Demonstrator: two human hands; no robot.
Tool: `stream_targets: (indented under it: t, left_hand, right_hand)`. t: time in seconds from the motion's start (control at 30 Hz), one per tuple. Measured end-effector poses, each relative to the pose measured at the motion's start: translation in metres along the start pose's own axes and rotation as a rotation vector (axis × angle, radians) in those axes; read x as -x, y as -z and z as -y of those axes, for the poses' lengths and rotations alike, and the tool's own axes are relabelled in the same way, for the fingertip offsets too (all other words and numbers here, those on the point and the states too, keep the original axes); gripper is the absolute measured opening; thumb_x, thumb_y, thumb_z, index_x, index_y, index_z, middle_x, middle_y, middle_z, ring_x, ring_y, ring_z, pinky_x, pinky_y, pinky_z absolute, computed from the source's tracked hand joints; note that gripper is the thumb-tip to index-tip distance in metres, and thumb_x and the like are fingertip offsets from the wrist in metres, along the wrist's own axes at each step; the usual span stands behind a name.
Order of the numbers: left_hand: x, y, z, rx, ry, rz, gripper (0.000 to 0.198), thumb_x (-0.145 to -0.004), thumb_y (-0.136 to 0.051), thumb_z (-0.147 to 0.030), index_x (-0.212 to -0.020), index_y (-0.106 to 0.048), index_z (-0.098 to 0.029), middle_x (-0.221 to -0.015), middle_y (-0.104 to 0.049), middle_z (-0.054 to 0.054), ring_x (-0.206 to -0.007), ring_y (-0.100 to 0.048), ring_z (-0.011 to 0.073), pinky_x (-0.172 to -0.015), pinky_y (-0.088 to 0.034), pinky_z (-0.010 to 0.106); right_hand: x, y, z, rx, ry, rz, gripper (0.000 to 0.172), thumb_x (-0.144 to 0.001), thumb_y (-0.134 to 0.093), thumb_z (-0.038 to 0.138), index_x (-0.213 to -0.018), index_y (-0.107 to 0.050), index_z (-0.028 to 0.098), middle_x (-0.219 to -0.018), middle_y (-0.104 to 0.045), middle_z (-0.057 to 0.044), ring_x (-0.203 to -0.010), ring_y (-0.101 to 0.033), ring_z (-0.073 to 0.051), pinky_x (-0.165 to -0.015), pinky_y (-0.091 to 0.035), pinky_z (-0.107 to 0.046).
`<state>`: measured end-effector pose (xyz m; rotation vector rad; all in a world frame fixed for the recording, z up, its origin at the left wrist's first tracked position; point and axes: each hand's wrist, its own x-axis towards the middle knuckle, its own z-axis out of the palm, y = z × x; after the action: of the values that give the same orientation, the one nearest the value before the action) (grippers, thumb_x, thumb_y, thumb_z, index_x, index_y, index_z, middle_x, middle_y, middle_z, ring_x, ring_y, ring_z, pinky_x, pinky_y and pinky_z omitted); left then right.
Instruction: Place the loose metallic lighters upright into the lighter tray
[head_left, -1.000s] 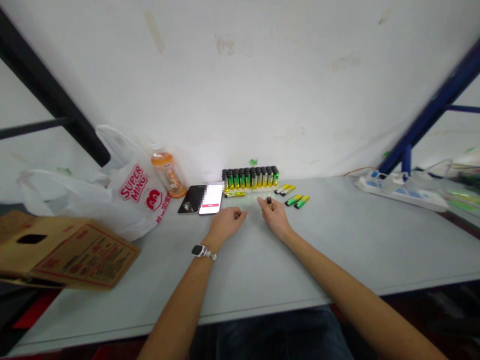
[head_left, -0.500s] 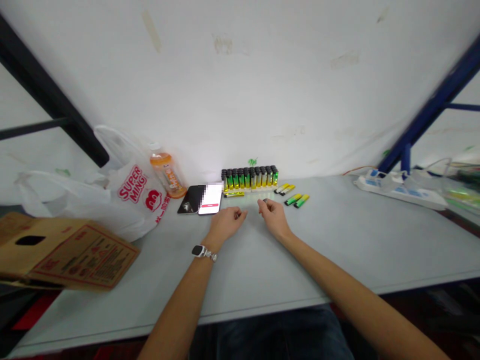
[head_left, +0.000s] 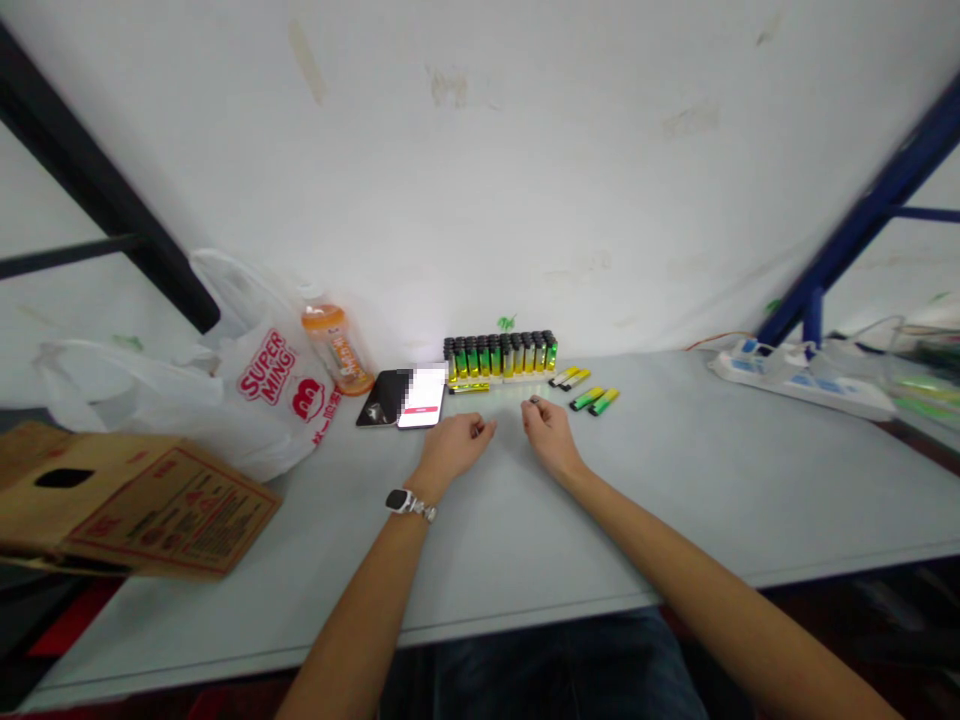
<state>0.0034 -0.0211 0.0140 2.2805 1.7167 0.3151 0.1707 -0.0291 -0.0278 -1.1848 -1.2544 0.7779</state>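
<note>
My left hand [head_left: 456, 445], with a watch [head_left: 399, 500] at its wrist, rests on the table with its fingers curled in; nothing shows in them. Across a small gap, my right hand [head_left: 551, 438] is closed around a lighter [head_left: 535, 399], of which only a small dark end pokes out at the top. Behind both hands, rows of yellow-green lighters [head_left: 504, 355] with black tops stand upright in a pale tray [head_left: 525, 378]. One yellow lighter [head_left: 469, 389] lies flat before them. To the right lie two pairs of lighters, one yellow pair [head_left: 570, 377] and one green-yellow pair [head_left: 595, 401].
Two phones [head_left: 384, 398], one with a lit screen [head_left: 421, 400], lie left of the lighters. Farther left are an orange drink bottle [head_left: 337, 350], a white plastic bag [head_left: 225, 400] and a cardboard box [head_left: 172, 510]. A power strip [head_left: 802, 380] lies at the right.
My right hand has shifted very slightly to the right, and the dark end in it is still visible. My left hand and the lighters on the table look unchanged.
</note>
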Motion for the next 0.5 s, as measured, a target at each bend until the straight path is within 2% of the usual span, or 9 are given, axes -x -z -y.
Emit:
stream_targets:
  t: [0.17,0.27,0.37,0.43,0.5]
  left_hand:
    - [0.001,0.000,-0.001,0.010,0.003,0.000,0.043,-0.094,-0.041,-0.052,-0.081,-0.069,-0.021,-0.080,-0.072,0.005,-0.074,-0.064,0.0187,-0.059,-0.032,0.026]
    - [0.000,0.000,-0.001,0.017,-0.002,-0.004,0.043,-0.094,-0.042,-0.052,-0.081,-0.068,-0.021,-0.080,-0.072,0.005,-0.074,-0.063,0.0186,-0.059,-0.031,0.026]
    - [-0.001,-0.001,-0.001,0.021,0.001,0.005,0.042,-0.094,-0.042,-0.052,-0.081,-0.068,-0.021,-0.079,-0.071,0.004,-0.072,-0.063,0.0181,-0.058,-0.030,0.026]
    - [-0.001,-0.002,-0.001,0.019,-0.013,0.003,0.042,-0.094,-0.042,-0.052,-0.081,-0.068,-0.021,-0.078,-0.071,0.004,-0.073,-0.063,0.0183,-0.058,-0.029,0.027]
    - [-0.001,-0.003,-0.001,0.008,-0.031,-0.003,0.042,-0.094,-0.042,-0.052,-0.080,-0.068,-0.021,-0.078,-0.071,0.004,-0.074,-0.064,0.0191,-0.058,-0.028,0.027]
  right_hand:
    - [0.002,0.000,0.006,-0.150,-0.054,0.095,0.036,-0.085,-0.056,0.057,-0.079,-0.042,0.025,-0.054,-0.044,0.008,-0.045,-0.036,-0.010,-0.044,-0.027,-0.022]
    - [-0.001,0.006,0.011,-0.156,-0.044,0.200,0.034,-0.088,-0.053,0.058,-0.094,-0.043,0.027,-0.059,-0.052,0.008,-0.046,-0.044,-0.011,-0.044,-0.033,-0.021]
    - [-0.012,0.017,0.015,-0.060,0.067,0.211,0.031,-0.086,-0.059,0.053,-0.090,-0.053,0.024,-0.072,-0.061,0.002,-0.065,-0.056,-0.014,-0.056,-0.044,-0.024]
    - [-0.024,0.025,0.017,0.034,0.158,0.156,0.028,-0.080,-0.067,0.049,-0.082,-0.062,0.021,-0.081,-0.064,-0.002,-0.076,-0.058,-0.016,-0.065,-0.045,-0.026]
    - [-0.039,0.033,0.018,0.116,0.215,0.098,0.025,-0.075,-0.074,0.045,-0.077,-0.067,0.021,-0.082,-0.066,-0.003,-0.076,-0.056,-0.016,-0.064,-0.043,-0.026]
